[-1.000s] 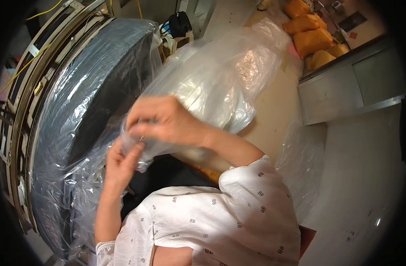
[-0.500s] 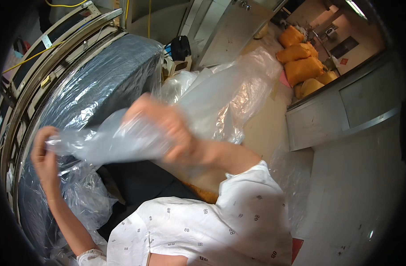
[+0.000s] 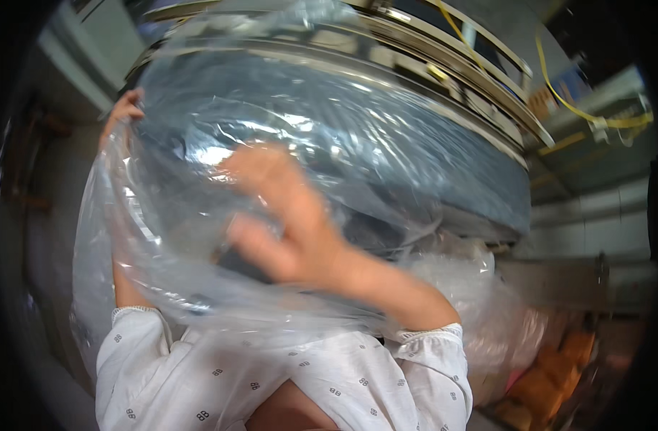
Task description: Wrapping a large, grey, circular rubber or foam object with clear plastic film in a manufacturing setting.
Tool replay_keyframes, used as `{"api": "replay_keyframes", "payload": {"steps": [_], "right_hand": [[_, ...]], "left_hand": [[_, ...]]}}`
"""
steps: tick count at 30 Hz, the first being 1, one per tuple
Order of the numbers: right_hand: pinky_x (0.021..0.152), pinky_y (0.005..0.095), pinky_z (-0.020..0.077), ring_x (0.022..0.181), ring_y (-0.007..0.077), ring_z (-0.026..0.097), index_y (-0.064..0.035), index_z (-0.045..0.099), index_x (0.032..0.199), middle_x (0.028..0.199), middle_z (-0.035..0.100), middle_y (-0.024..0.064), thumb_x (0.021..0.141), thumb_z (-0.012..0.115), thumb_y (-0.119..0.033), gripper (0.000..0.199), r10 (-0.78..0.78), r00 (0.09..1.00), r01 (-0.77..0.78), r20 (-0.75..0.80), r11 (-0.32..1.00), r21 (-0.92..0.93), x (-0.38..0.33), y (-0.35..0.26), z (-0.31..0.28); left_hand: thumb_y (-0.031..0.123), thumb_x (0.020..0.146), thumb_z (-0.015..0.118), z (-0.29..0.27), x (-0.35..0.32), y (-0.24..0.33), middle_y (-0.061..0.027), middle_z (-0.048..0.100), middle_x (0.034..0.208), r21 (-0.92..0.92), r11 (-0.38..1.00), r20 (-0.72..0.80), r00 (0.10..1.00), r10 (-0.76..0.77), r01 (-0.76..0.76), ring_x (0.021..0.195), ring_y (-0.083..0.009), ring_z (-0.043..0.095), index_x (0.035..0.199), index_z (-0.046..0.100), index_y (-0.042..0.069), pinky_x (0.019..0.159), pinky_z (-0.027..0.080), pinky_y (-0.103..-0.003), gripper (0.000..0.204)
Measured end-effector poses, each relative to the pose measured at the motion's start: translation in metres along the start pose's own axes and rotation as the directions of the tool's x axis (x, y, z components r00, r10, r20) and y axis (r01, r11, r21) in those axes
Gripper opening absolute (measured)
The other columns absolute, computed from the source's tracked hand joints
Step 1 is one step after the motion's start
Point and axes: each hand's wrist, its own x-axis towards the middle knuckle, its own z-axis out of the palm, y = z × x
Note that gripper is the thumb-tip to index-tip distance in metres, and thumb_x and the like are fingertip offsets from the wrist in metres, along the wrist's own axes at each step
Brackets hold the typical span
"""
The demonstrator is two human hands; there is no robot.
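Fingers (image 3: 268,179) of our right hand (image 3: 286,230) spread half-open inside the clear plastic bag (image 3: 329,136), pressing its film, gripping nothing. Left hand (image 3: 124,111) pinches the bag's upper-left edge shut. Bag hangs chest-high, over the dark wrapped roll (image 3: 444,179). Judgement: we keep the mouth taut, both hands apart, to open it cleanly. Orange packages (image 3: 552,366) sit bottom-right, blurred; labels unreadable.

A large clear plastic bag (image 3: 286,179) fills the centre, spread wide. More crumpled clear plastic wrapping (image 3: 487,316) lies at four o'clock, orange packs (image 3: 552,373) beyond it.
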Motion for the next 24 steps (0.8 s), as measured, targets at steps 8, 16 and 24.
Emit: {"api": "replay_keyframes", "payload": {"steps": [8, 16, 24], "right_hand": [[0.104, 0.0509, 0.0193, 0.131, 0.0316, 0.024, -0.0116, 0.036, 0.134, 0.142, 0.030, 0.0081, 0.085, 0.051, -0.037, 0.058, 0.454, 0.844, -0.036, 0.286, 0.580, -0.814, -0.003, 0.102, -0.029], [0.106, 0.0504, 0.0169, 0.132, 0.0271, 0.025, -0.0176, 0.032, 0.137, 0.144, 0.027, 0.0028, 0.086, 0.048, -0.043, 0.059, 0.502, 0.831, -0.037, 0.239, 0.479, -0.877, -0.007, 0.112, -0.032], [0.105, 0.0507, 0.0182, 0.131, 0.0281, 0.026, -0.0153, 0.034, 0.136, 0.143, 0.029, 0.0043, 0.086, 0.048, -0.041, 0.058, 0.501, 0.834, -0.037, 0.231, 0.469, -0.882, -0.003, 0.110, -0.028]], "left_hand": [[-0.003, 0.074, 0.044, -0.010, -0.123, 0.060, -0.0132, 0.059, 0.096, 0.812, 0.553, 0.055, 0.919, -0.390, 0.186, 0.099, -0.0225, 0.055, 0.096, 0.058, -0.002, 0.090, 0.039, -0.027, 0.027], [0.023, 0.079, 0.060, 0.100, -0.005, 0.034, -0.0085, 0.056, 0.097, 0.748, 0.662, 0.059, 0.998, 0.009, -0.050, 0.092, -0.0256, 0.053, 0.097, 0.060, 0.004, 0.082, 0.040, -0.033, 0.026], [0.013, 0.075, 0.068, 0.098, 0.040, 0.010, 0.0010, 0.055, 0.075, 0.318, 0.944, -0.107, 0.993, -0.056, 0.088, 0.068, -0.0075, 0.050, 0.082, 0.056, 0.004, 0.063, 0.042, -0.023, 0.017]]}}
